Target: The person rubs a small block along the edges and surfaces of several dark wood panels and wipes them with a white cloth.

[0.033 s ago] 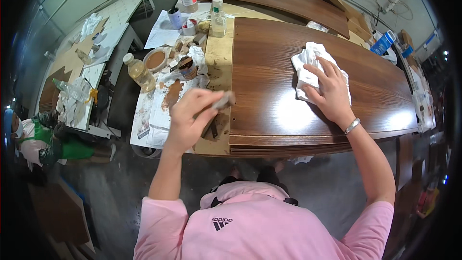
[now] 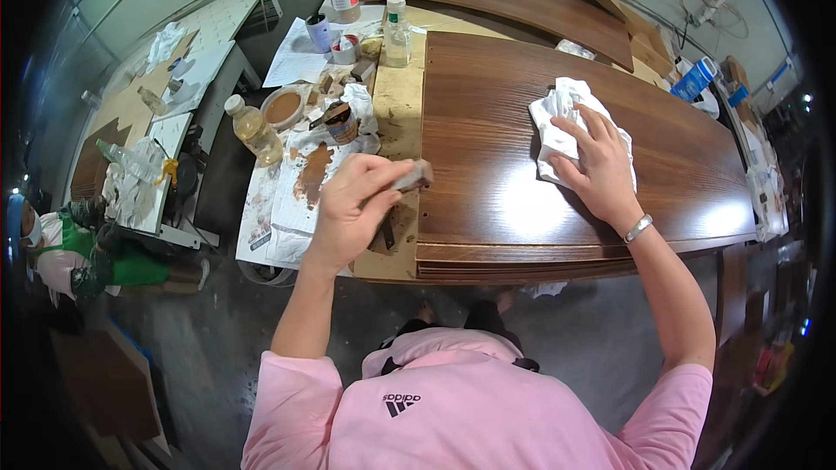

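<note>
Head: left hand (image 2: 348, 209) pinches greyish piece (image 2: 412, 176), right hand (image 2: 599, 161) spread on cloth (image 2: 554, 126); bottle (image 2: 254, 132), tub (image 2: 303, 104) left of panel (image 2: 479, 113).

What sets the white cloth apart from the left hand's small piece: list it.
The white cloth is broad and crumpled, the small piece compact. The cloth is white, the piece grey and brown. The cloth lies on the brown panel under the right hand; the left hand pinches the piece. Both touch a hand.

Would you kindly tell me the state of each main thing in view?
Left hand: pinching a small grey-brown piece
Right hand: fingers spread, resting on white cloth
White cloth: crumpled
Glossy brown panel: lying flat
Round tub: open, brown substance inside
Bottle beside tub: capped
</note>
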A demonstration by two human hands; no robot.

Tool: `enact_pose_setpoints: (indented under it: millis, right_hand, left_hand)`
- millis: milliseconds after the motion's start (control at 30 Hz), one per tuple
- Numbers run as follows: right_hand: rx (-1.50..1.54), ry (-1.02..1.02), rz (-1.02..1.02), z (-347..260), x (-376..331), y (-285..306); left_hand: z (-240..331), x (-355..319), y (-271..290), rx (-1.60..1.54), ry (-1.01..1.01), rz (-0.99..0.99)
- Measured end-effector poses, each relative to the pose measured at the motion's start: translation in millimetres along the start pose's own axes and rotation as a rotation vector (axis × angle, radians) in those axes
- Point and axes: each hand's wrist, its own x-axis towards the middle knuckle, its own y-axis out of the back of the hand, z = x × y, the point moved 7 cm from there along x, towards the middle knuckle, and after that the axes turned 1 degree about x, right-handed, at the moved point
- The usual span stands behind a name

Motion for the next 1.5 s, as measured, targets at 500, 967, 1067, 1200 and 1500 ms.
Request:
enact_pose_setpoints:
  millis: [500,967,1067,1200,1500]
  right_hand:
    - [-0.046,-0.012,0.004,5.0,-3.7,-2.5]
    - [0.876,0.148,-0.021,-64.1,-2.9,28.6]
    - [1.342,0.073,-0.117,-77.6,-14.9,35.5]
    - [1.710,-0.055,-0.089,-61.5,-32.1,42.3]
    - [1.775,-0.326,0.284,-19.6,-61.6,48.3]
  left_hand:
    - [40.7,-63.0,7.7,-0.036,-0.026,-0.214]
    - [61.7,20.7,-59.4,-1.136,0.487,-0.246]
    - [67.9,38.1,-91.0,-1.227,0.519,-0.331]
    - [81.7,49.8,-121.5,-1.424,0.554,-0.452]
    - [85.8,82.8,-139.3,-0.886,0.413,-0.720]
